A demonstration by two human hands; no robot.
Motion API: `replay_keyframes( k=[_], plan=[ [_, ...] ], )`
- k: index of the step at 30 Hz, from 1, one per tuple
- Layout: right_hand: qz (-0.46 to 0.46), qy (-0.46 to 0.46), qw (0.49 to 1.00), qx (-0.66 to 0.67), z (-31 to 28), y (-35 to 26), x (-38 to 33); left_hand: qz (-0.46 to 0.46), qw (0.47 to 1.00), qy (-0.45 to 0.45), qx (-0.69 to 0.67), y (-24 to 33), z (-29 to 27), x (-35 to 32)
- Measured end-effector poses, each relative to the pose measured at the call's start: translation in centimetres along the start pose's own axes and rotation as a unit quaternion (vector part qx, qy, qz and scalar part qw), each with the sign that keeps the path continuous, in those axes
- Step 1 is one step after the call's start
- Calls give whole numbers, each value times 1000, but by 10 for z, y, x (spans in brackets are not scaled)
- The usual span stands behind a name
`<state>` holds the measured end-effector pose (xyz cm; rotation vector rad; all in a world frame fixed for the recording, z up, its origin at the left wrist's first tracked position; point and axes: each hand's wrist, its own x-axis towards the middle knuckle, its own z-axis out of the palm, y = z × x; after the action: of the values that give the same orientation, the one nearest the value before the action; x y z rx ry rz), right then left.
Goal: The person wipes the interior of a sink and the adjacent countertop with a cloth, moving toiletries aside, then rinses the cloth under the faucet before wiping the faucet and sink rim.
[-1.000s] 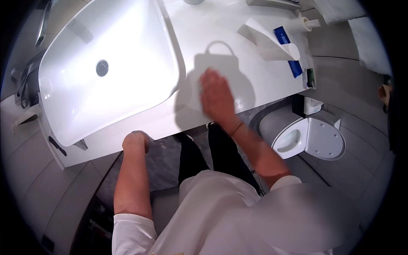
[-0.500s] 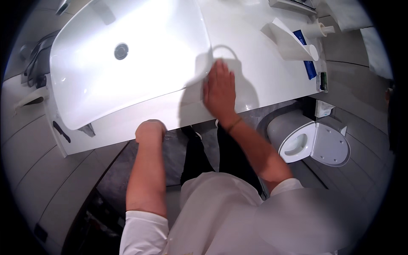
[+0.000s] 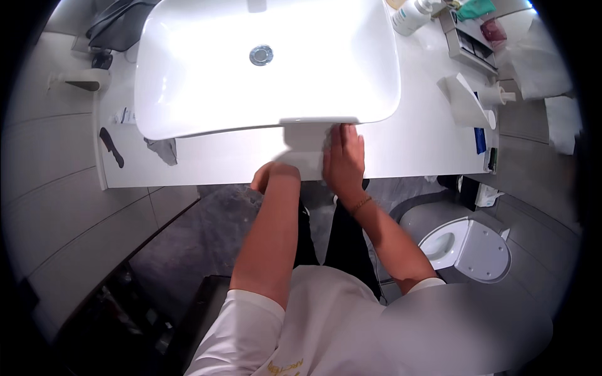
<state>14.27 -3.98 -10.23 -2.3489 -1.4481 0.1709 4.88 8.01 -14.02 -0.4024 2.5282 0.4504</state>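
Observation:
My right hand (image 3: pixel 344 156) lies palm down on the white countertop (image 3: pixel 219 160), its fingers stretched out. Its fingertips are at the front rim of the white washbasin (image 3: pixel 200 69); nothing shows in its grasp. At the counter's front edge, my left hand (image 3: pixel 276 170) is bent down at the wrist with its fingers curled. The back of that hand and the forearm hide most of the fingers and whatever they may hold. A grey cloth (image 3: pixel 163 150) sticks out from under the basin's left front corner.
A dark-handled tool (image 3: pixel 111 148) and a white tube (image 3: pixel 125 116) lie at the left. On the right stand a pump bottle (image 3: pixel 412 16), a paper roll (image 3: pixel 464 100), a blue packet (image 3: pixel 480 140) and a small organizer (image 3: pixel 471 47). A toilet (image 3: pixel 480 250) is below right.
The view has swung, so the basin sits further right and squarer. My right hand has gone from beside the basin's right corner to its front side. Both hands are now closer together.

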Motion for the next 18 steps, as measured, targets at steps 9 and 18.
replay_keyframes(
  k=[9, 18],
  plan=[
    [-271, -97, 958, 3, -15, -4, 32, -19, 1000, 5, -1, -16, 22, 25],
    [-445, -203, 872, 13, -21, -24, 73, 101, 794, -571, -183, -117, 7, 220]
  ],
)
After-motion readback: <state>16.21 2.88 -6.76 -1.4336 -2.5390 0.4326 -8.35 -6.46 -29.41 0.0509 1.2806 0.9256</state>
